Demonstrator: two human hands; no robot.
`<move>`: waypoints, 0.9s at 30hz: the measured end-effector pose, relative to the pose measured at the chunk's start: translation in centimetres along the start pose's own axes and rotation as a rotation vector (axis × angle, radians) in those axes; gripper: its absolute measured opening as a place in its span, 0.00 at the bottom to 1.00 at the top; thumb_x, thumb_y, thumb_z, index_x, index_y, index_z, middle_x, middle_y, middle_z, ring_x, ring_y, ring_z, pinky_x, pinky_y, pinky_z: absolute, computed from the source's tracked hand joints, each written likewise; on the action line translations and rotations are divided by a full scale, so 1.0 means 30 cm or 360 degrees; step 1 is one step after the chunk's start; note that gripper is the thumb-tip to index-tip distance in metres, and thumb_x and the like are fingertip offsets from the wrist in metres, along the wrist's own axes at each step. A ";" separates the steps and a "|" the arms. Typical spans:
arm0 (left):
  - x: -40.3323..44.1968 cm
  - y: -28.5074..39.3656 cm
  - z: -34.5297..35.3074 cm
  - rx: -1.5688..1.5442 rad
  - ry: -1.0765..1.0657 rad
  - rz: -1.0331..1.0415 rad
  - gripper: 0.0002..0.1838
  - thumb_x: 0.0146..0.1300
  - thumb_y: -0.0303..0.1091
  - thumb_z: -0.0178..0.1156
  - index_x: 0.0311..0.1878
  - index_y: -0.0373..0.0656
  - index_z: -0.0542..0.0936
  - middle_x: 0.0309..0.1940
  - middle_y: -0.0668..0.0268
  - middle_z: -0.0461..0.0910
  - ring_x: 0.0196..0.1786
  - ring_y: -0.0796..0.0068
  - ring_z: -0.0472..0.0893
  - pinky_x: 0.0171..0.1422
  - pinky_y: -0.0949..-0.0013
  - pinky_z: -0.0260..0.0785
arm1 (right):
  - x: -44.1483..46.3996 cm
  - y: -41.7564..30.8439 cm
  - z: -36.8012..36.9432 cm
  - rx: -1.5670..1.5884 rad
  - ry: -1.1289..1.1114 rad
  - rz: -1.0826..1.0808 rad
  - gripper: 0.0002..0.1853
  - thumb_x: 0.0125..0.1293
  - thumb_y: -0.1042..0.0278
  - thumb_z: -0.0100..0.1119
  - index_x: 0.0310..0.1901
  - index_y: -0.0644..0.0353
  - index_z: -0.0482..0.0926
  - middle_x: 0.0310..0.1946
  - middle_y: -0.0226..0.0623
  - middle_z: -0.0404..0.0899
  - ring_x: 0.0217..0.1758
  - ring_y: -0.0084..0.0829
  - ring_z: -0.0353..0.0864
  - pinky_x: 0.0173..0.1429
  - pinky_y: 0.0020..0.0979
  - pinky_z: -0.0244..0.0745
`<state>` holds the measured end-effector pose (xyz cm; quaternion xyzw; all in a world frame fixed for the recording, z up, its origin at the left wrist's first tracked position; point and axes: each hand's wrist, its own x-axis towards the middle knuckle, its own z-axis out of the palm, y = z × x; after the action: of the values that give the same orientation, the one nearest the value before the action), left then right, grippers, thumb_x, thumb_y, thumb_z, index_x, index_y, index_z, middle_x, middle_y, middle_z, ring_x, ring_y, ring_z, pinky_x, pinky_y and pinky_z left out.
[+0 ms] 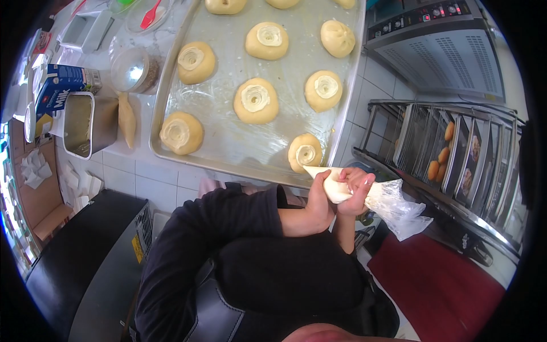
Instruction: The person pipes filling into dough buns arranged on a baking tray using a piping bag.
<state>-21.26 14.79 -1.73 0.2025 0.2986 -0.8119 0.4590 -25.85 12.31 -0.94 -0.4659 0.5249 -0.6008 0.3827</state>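
Note:
Both my hands are wrapped round a clear plastic piping bag (399, 211) of pale cream. My left hand (319, 204) grips the lower part near the tip, and my right hand (354, 191) squeezes higher up, below the loose, crumpled end. The bag's tip lies over the near edge of a round bun (297, 161), which has a ring of cream on top; whether it touches the dough I cannot tell. Other buns on the metal baking tray (222, 134) carry similar cream rings, such as the middle bun (256, 112). A pleated bun (337, 39) shows no cream ring.
Left of the tray stand a metal loaf tin (105, 128), a milk carton (65, 85), a clear round tub (134, 69), a filled piping bag (126, 119) and a red spatula (151, 15). An oven (439, 57) and a rack (416, 134) with baked goods are at right.

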 end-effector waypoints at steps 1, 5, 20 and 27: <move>0.001 -0.004 0.002 0.0015 -0.0032 -0.0007 0.19 0.58 0.46 0.36 0.42 0.43 0.68 0.40 0.64 0.71 0.47 0.72 0.69 0.55 0.70 0.56 | 0.002 0.000 -0.003 -0.0002 0.0036 -0.0008 0.21 0.64 0.61 0.35 0.12 0.54 0.52 0.10 0.27 0.51 0.16 0.22 0.53 0.27 0.27 0.60; 0.025 -0.008 0.025 0.0105 -0.0044 -0.0017 0.19 0.57 0.46 0.36 0.42 0.42 0.68 0.41 0.61 0.70 0.48 0.69 0.68 0.54 0.67 0.57 | 0.022 0.004 -0.020 0.0029 0.0107 -0.0049 0.21 0.64 0.60 0.35 0.13 0.54 0.51 0.10 0.26 0.51 0.15 0.21 0.52 0.26 0.26 0.60; 0.069 0.054 0.101 0.0167 0.0063 0.0038 0.22 0.56 0.49 0.35 0.44 0.43 0.68 0.43 0.62 0.70 0.49 0.69 0.68 0.54 0.68 0.57 | 0.109 0.033 0.029 0.0034 0.0017 -0.0128 0.21 0.64 0.60 0.34 0.13 0.54 0.52 0.10 0.27 0.51 0.15 0.21 0.53 0.27 0.26 0.61; 0.065 0.066 0.070 0.0111 0.0074 0.0197 0.23 0.57 0.50 0.34 0.44 0.43 0.67 0.44 0.62 0.69 0.49 0.69 0.67 0.55 0.67 0.57 | 0.099 0.030 0.069 0.0069 -0.0098 -0.0131 0.21 0.64 0.61 0.33 0.13 0.55 0.53 0.10 0.28 0.52 0.15 0.23 0.55 0.27 0.26 0.62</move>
<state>-20.64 11.38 -1.94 0.2554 0.2676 -0.7869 0.4940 -24.70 8.77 -1.33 -0.4970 0.4801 -0.6127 0.3835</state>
